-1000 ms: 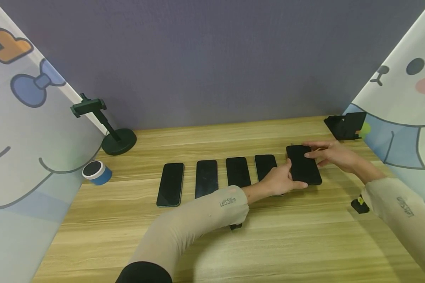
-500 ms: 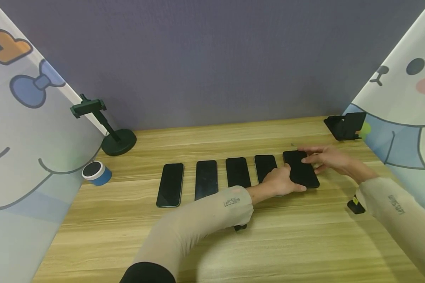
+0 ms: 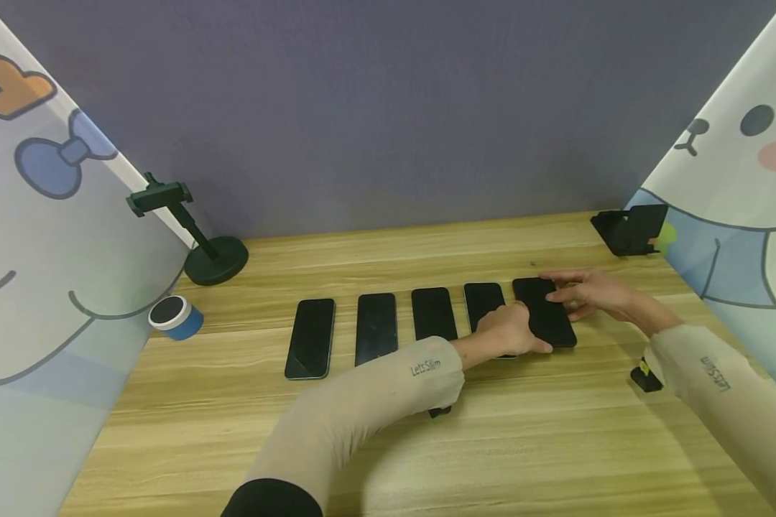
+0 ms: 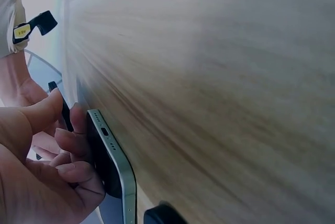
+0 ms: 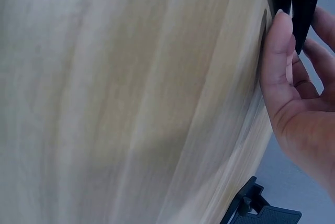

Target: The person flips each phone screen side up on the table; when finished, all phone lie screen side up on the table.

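A black smartphone (image 3: pixel 546 312) lies at the right end of a row of phones, with both hands on it. My left hand (image 3: pixel 509 329) pinches its left side near the lower corner, thumb by the near edge. From the right, my right hand (image 3: pixel 591 293) grips its upper right side, thumb over the screen. The left wrist view shows my left hand (image 4: pixel 47 166) with curled fingers beside a silver-edged phone (image 4: pixel 118 156), its charging port visible. In the right wrist view, a dark phone (image 5: pixel 306 9) sits between the fingers of my right hand (image 5: pixel 298 96).
Left along the row lie more phones: one partly under my left hand (image 3: pixel 483 301), then a black one (image 3: pixel 435 312), another (image 3: pixel 376 327) and the leftmost (image 3: pixel 310 337). A green phone stand (image 3: pixel 216 258), a blue-white tub (image 3: pixel 177 317) and a black folding stand (image 3: pixel 634 230) border the table.
The held phone has come down and shifted slightly left and toward me, into line with the row. Both hands have moved with it.
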The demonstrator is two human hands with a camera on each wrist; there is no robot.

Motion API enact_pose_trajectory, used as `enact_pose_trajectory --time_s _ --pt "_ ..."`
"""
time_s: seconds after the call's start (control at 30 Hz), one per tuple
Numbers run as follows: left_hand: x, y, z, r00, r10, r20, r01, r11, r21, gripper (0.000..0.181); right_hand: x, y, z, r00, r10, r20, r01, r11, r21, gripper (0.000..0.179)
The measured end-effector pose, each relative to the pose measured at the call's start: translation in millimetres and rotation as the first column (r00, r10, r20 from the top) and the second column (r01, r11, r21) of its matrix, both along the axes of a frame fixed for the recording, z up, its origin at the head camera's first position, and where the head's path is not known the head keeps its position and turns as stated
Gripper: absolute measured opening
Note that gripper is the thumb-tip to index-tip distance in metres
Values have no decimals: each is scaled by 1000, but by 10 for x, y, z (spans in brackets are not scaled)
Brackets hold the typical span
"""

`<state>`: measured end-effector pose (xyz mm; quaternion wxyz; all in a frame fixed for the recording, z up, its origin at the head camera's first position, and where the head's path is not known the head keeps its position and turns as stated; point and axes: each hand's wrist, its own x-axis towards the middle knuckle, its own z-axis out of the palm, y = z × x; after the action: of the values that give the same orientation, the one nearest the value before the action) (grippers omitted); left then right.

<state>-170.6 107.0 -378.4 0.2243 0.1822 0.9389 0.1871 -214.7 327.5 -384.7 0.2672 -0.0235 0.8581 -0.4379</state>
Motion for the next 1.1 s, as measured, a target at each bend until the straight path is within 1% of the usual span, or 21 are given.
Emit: enact_pose_trajectory --time_s 0.1,0.3,0.37,0.4,0.43,0.57,0.6,0.63,0.67,0.73,0.8,0.9,0.97,1.03,1.1 --pt "-4 22 -17 1000 -11 -16 10 999 -37 77 13 -8 6 1000 -6 -4 6 1000 -5 75" --pt "-7 86 -28 1000 -15 -10 13 993 -120 94 39 -21 23 1000 -22 -21 22 1000 -11 74" --pt "-13 89 -21 1000 -22 -1 21 992 -124 94 40 -23 25 999 -18 -28 18 1000 -7 75" --pt "-13 84 -15 999 -32 3 32 992 -118 87 40 -24 26 999 -13 -31 13 1000 -3 75" --pt "-15 76 -7 999 -40 5 41 993 -109 85 37 -25 25 999 -11 -35 11 1000 0 76" --pt "-28 42 32 996 -85 30 87 992 -89 81 27 -30 21 999 3 -44 -2 1000 18 78" --pt "-29 38 46 995 -90 31 92 991 -95 82 24 -31 20 999 4 -41 -3 1000 18 78" --pt "-33 37 59 995 -94 34 97 989 -109 90 21 -33 16 999 4 -37 -3 1000 19 79" --pt "-35 38 68 994 -103 32 107 986 -131 92 18 -35 14 999 5 -32 -4 1000 18 79" --pt "-37 34 83 991 -132 3 130 975 -178 94 12 -37 6 1000 8 -23 -8 1000 17 79" --pt "-36 23 88 984 -170 -60 153 962 -225 93 8 -37 1 1000 13 -20 -12 1000 14 79" --pt "-23 -15 61 958 -230 -169 180 946 -270 90 12 -38 1 999 22 -28 -21 1000 20 78" --pt "-10 -38 29 942 -252 -222 184 939 -289 86 17 -41 3 999 23 -39 -22 999 25 77" --pt "6 -56 -6 934 -263 -242 184 934 -305 83 25 -45 9 999 23 -44 -22 999 24 77" --pt "21 -61 -35 931 -266 -251 180 930 -321 81 30 -47 11 999 21 -47 -20 1000 23 78"
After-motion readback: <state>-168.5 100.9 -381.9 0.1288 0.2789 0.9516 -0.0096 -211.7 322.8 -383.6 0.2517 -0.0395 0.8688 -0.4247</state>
